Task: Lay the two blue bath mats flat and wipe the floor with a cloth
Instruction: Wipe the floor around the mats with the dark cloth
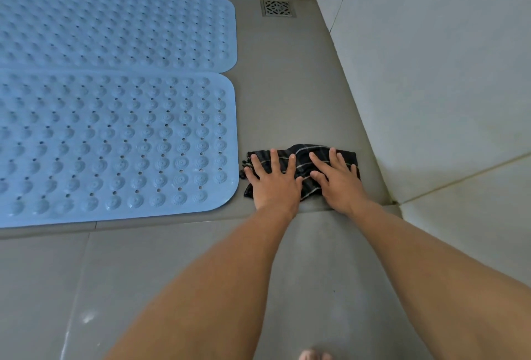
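Fingers (274, 158) of both hands spread wide, flat on dark checked cloth (304, 158); near blue mat (115, 144) at 9 o'clock, far blue mat (115, 26) at 11.

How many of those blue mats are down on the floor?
2. The far mat lies flat near the back wall, left of the drain. The near mat lies flat just in front of it, left of the cloth. Both run off the left edge.

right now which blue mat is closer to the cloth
The near blue mat; its right edge lies beside the dark cloth, while the far mat lies toward the drain.
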`<action>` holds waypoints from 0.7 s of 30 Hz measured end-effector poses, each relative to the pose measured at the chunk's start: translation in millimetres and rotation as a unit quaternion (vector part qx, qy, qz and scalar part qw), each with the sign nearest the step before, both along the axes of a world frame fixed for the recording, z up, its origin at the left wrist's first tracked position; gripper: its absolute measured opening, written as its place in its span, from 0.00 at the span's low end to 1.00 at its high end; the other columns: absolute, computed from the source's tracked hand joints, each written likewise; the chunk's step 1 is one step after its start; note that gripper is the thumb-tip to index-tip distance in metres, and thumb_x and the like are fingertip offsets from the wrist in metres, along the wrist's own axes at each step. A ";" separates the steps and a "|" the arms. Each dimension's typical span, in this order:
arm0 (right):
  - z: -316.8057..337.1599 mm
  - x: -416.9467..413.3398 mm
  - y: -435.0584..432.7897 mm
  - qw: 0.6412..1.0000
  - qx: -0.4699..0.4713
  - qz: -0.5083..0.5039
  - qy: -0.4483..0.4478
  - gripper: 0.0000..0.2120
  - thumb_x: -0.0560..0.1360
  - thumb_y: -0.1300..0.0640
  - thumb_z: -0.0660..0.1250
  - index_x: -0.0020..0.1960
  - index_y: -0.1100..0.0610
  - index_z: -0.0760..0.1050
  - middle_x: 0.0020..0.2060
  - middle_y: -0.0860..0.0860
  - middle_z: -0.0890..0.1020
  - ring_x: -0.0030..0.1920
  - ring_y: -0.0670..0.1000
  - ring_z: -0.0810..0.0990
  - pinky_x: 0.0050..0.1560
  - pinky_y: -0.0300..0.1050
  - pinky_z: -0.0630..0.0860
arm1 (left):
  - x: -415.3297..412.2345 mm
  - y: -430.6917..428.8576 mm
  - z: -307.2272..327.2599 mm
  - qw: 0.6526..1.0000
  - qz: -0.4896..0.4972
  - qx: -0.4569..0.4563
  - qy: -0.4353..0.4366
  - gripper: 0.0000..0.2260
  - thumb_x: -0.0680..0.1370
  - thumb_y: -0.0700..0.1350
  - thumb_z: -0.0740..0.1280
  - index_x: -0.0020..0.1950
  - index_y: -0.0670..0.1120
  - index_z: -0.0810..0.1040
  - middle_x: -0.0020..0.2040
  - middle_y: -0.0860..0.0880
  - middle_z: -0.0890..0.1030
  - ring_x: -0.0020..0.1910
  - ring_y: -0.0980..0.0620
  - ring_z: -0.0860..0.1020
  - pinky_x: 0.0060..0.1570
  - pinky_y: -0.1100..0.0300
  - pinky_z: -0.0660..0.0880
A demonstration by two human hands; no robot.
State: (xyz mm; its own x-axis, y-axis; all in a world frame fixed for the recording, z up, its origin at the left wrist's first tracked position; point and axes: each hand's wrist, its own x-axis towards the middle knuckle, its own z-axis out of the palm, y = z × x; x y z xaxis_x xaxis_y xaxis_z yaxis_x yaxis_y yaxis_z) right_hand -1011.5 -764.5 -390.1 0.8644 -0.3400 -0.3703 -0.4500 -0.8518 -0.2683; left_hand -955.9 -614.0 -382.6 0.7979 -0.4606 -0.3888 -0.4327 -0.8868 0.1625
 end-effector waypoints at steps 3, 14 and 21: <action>4.0 -8.0 7.7 1.000 -0.011 0.006 -0.008 0.24 0.85 0.44 0.50 0.81 0.40 0.52 0.82 0.55 0.48 0.81 0.54 0.44 0.79 0.57 0.44 | -4.1 3.0 3.5 1.000 -0.025 0.013 0.005 0.26 0.86 0.57 0.46 0.82 0.55 0.42 0.83 0.43 0.43 0.78 0.26 0.42 0.75 0.31 0.47; 33.8 -43.6 24.3 0.997 -0.038 0.046 0.042 0.28 0.83 0.38 0.54 0.81 0.42 0.56 0.81 0.49 0.55 0.80 0.50 0.52 0.76 0.50 0.57 | 0.5 21.6 26.1 0.995 -0.097 0.007 0.022 0.18 0.85 0.47 0.54 0.73 0.45 0.70 0.68 0.38 0.72 0.66 0.34 0.72 0.62 0.37 0.71; 71.8 -35.7 33.2 0.993 -0.024 0.035 0.108 0.17 0.80 0.46 0.62 0.68 0.41 0.76 0.60 0.53 0.82 0.58 0.57 0.79 0.50 0.45 0.72 | -1.2 32.0 52.1 0.982 -0.176 0.050 0.044 0.09 0.83 0.46 0.60 0.58 0.44 0.75 0.40 0.46 0.70 0.45 0.43 0.75 0.41 0.53 0.70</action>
State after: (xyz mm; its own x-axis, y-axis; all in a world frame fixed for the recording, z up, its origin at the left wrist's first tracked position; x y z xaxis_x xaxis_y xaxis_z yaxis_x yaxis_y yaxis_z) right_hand -1047.2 -731.3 -318.2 0.7892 -0.3041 -0.5336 -0.4320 -0.8924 -0.1303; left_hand -957.1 -582.0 -330.5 0.5566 -0.6585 -0.5066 -0.7036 -0.6978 0.1340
